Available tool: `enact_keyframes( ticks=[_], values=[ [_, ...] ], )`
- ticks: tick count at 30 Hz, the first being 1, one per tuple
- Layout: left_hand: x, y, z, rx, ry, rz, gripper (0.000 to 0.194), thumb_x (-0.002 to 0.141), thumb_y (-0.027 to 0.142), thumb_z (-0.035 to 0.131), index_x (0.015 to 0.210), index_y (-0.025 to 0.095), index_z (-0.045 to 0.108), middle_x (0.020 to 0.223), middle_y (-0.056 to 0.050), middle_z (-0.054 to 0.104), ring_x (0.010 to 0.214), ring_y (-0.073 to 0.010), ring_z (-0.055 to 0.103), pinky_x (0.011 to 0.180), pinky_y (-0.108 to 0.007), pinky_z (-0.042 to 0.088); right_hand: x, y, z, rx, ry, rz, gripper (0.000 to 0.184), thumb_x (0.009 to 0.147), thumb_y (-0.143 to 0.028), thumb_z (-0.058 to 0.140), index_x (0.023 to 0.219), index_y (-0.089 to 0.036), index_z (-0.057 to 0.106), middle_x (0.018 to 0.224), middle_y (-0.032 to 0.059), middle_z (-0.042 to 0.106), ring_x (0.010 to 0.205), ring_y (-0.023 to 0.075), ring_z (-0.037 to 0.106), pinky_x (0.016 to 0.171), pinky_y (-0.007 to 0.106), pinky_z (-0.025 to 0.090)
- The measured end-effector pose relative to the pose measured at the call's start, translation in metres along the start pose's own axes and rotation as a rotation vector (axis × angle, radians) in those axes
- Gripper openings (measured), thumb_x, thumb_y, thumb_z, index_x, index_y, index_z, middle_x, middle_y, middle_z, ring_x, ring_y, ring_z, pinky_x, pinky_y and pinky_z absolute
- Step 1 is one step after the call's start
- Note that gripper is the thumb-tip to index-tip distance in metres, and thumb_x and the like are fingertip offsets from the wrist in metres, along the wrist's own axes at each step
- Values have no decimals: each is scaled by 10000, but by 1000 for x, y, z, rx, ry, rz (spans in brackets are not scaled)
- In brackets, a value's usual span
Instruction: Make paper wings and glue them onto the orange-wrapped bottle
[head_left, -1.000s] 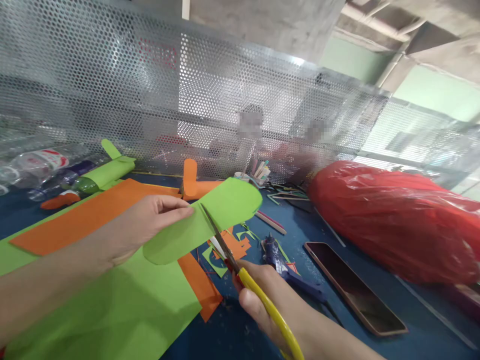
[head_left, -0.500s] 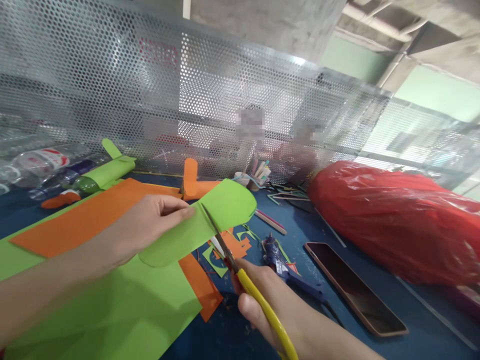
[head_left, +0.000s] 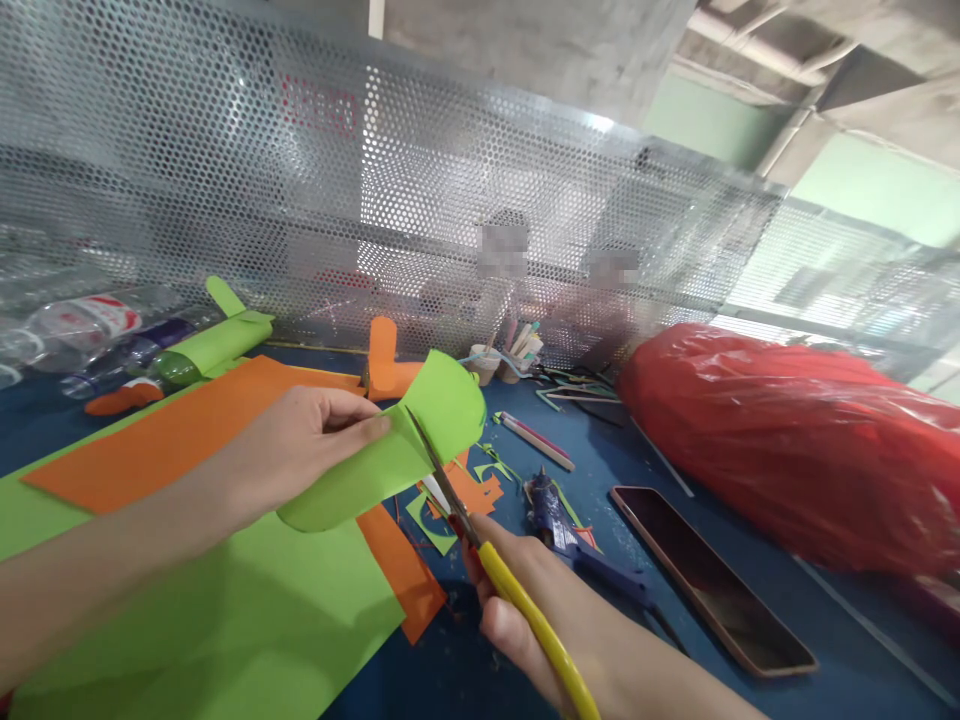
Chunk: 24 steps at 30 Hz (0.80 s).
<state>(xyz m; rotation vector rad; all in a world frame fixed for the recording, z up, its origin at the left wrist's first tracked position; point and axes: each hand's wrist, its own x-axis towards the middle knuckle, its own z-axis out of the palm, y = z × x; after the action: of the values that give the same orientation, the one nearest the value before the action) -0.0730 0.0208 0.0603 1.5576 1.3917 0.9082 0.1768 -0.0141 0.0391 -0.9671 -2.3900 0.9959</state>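
Observation:
My left hand (head_left: 319, 435) pinches the upper edge of a green paper strip (head_left: 352, 478) with rounded ends. In my right hand (head_left: 525, 590) is a pair of scissors (head_left: 517, 600) with yellow handles. Their blades lie across the strip near its middle, and the far half (head_left: 450, 405) curls back beyond them. Beneath my left forearm lie an orange sheet (head_left: 172, 425) and a large green sheet (head_left: 247, 610). Orange scraps (head_left: 474, 490) and thin green cuttings are under and beside the blades.
To the right are a blue glue gun (head_left: 555, 520), a phone (head_left: 712, 575) and a big red plastic bag (head_left: 780, 440). Plastic bottles (head_left: 82, 330) and a green paper-wrapped bottle (head_left: 217, 345) stand at the left. Behind, cups of pens (head_left: 517, 355) stand before a perforated metal screen (head_left: 420, 180).
The far end of the green paper strip has bent back and shifted left, uncovering pens behind it. Both hands and the scissors stay almost in place.

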Motion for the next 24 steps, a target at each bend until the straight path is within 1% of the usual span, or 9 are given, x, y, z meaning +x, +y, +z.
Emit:
enact_keyframes(
  ticks=[3,6,9,13,16,18,21,24],
  values=[
    [0,-1,0,22,8,9,389,815,555,622,990,228,737,798,9,777,684,-179,692,552,-226,482,0,-1,0,-33,-7,16,677,835,-819,243,856,-174,450,678,-4,464,553,126,371,484,259,282],
    [-1,-2,2,38,16,4,374,800,542,642,997,239,736,799,12,783,709,-207,711,561,-245,495,1,0,0,-59,-5,21,703,834,-821,234,897,-160,465,689,1,472,559,129,377,494,263,291],
    [-1,-4,3,53,-2,35,364,811,553,622,987,255,737,827,18,786,744,-231,723,581,-263,508,2,1,1,-53,-8,3,691,849,-804,238,924,-156,465,692,-5,467,564,126,370,498,259,301],
    [-1,-5,3,107,20,69,405,819,611,579,949,265,747,848,24,787,776,-240,727,611,-271,512,0,1,1,-37,0,-42,654,873,-774,260,958,-159,465,714,-5,478,580,126,386,508,250,314],
    [-3,-2,3,95,20,56,398,832,584,579,992,260,744,841,22,789,770,-237,727,612,-270,509,0,2,1,-34,12,-30,660,874,-776,246,969,-161,468,738,7,498,595,129,398,512,246,317],
    [-5,1,4,93,12,53,384,851,548,576,1037,252,736,860,15,789,787,-237,724,631,-273,509,0,2,2,-29,24,-16,667,861,-791,245,905,-165,469,699,-6,476,571,120,371,494,246,290],
    [-8,3,4,100,1,53,392,865,540,564,1063,245,729,860,9,787,775,-232,715,622,-273,498,2,3,4,19,32,-37,660,844,-810,259,822,-178,450,638,-42,405,535,101,302,471,243,255],
    [-8,2,4,89,7,39,375,858,542,576,1033,252,736,836,22,784,740,-210,704,595,-255,483,3,4,6,63,42,-40,677,834,-820,265,844,-174,464,627,-58,368,528,94,261,458,238,245]
  ],
)
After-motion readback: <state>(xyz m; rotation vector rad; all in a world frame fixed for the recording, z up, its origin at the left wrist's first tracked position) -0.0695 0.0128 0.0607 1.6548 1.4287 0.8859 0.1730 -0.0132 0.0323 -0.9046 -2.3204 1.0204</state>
